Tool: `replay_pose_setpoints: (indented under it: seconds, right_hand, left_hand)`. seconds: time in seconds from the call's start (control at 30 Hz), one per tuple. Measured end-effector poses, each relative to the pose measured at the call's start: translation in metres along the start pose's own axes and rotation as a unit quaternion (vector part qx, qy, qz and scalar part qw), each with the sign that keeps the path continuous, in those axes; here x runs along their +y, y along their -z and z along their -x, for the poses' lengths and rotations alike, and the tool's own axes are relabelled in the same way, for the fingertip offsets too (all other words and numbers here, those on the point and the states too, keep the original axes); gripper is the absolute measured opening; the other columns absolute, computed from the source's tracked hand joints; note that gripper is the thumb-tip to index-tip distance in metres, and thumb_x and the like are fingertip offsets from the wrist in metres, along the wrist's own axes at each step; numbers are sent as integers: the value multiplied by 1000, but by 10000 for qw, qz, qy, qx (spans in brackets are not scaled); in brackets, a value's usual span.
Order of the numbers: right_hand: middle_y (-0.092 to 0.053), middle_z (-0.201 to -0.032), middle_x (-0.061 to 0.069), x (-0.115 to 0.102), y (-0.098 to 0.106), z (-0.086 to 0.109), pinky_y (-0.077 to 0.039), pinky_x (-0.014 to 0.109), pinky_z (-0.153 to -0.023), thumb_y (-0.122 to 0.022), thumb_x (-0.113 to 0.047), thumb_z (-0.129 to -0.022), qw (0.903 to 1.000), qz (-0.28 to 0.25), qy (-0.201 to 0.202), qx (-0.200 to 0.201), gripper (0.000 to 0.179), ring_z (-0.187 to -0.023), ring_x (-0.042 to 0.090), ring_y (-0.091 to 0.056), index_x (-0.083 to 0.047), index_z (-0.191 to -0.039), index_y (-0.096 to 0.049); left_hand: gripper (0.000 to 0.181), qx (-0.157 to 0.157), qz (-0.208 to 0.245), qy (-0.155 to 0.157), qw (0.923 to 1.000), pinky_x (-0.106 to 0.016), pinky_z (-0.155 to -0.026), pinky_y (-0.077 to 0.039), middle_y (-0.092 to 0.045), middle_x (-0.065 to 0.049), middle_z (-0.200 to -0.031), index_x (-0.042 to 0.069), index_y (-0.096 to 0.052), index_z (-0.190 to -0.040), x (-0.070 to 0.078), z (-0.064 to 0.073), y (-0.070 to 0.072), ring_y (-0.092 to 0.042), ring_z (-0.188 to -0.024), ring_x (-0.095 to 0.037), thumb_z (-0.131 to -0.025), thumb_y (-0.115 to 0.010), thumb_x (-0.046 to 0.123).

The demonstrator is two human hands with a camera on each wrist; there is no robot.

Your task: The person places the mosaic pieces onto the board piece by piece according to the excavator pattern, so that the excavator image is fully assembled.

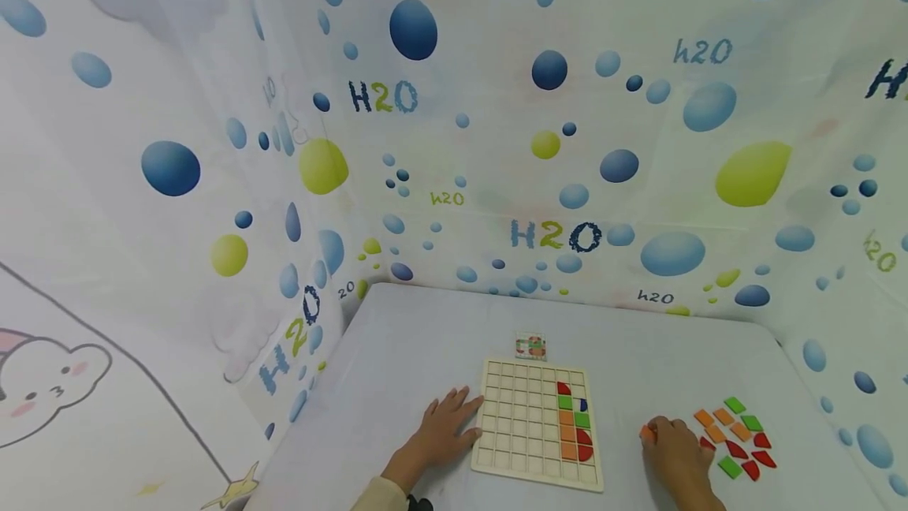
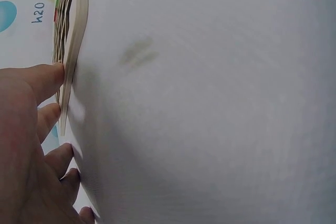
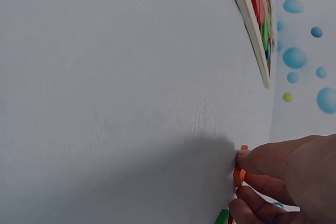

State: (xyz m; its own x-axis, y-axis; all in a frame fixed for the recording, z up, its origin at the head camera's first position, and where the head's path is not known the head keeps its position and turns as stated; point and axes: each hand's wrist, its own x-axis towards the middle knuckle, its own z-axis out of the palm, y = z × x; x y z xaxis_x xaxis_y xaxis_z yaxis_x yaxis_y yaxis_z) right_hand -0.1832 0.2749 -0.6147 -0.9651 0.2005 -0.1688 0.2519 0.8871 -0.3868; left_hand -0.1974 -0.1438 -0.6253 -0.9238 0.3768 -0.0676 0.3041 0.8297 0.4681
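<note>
Orange tile (half-hidden) between right fingertips

1 card behind the board

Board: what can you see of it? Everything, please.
The board is pale, squarish and flat, wood-like in look, with a plain border around a grid of square cells. Red, green, orange and blue pieces sit in cells towards its right side; the cells to the left are bare. It lies flat on the white table, slightly skewed in the head view. Fingers of the left hand touch its left edge.
</note>
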Motion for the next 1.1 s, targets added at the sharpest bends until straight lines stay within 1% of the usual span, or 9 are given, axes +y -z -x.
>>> replay_pose_setpoints:
  seconds: [0.07, 0.23, 0.4, 0.6, 0.8, 0.93, 1.1]
  right_hand:
    - [-63, -105, 27, 0, -2, -1, -44, 64, -82, -74, -11, -97, 10000, 35, -37, 11, 26, -98, 41, -62, 7, -115, -67]
    - [-61, -107, 30, -5, -6, -3, -46, 67, -82, -74, -9, -97, 9997, 46, -15, 229, 27, -98, 43, -63, 7, -117, -64]
    - [-60, -106, 31, -13, -4, -7, -47, 65, -80, -74, -7, -97, 9993, -84, 114, 357, 28, -96, 44, -61, 9, -117, -63]
    - [-61, -106, 31, -19, -7, -28, -48, 60, -77, -71, -7, -98, 9975, -254, 375, 550, 25, -97, 44, -62, 10, -116, -63]
    - [-61, -107, 31, -27, -8, -45, -49, 62, -79, -67, -5, -98, 9954, -400, 653, 570, 24, -99, 46, -61, 12, -115, -64]
    - [-61, -111, 31, -41, -7, -52, -49, 62, -81, -67, -9, -99, 9945, -341, 794, 590, 27, -101, 45, -61, 11, -117, -64]
    - [-62, -116, 29, -67, -8, -52, -48, 61, -83, -69, -11, -98, 9913, -302, 1116, 627, 27, -104, 42, -60, 7, -118, -66]
  left_hand:
    - [60, -5, 9, 2, 10000, -70, -123, -23, -37, -14, -169, 26, -47, -160, 0, 0, 0, -33, -156, -42, -105, -62, 44]
    - [60, 5, 34, 8, 10000, -70, -123, -23, -37, -13, -169, 26, -47, -160, 1, 0, 0, -32, -157, -42, -106, -62, 44]
    - [60, -16, 51, 16, 10000, -69, -124, -22, -37, -13, -170, 26, -46, -161, 2, 0, 1, -32, -157, -41, -106, -61, 45]
    - [60, -22, 53, 3, 10000, -69, -124, -23, -37, -13, -170, 26, -47, -161, 2, 0, 1, -32, -157, -41, -106, -61, 45]
    - [59, -64, 26, 42, 10000, -69, -124, -23, -37, -13, -170, 26, -47, -160, 4, 2, 2, -32, -157, -41, -106, -61, 44]
    - [59, -85, 13, 49, 10000, -69, -123, -24, -37, -13, -169, 26, -47, -160, 5, 2, 3, -32, -157, -41, -106, -61, 44]
    - [60, -20, -20, 3, 10000, -69, -123, -24, -38, -12, -169, 28, -47, -160, 1, 1, 1, -33, -157, -40, -105, -61, 46]
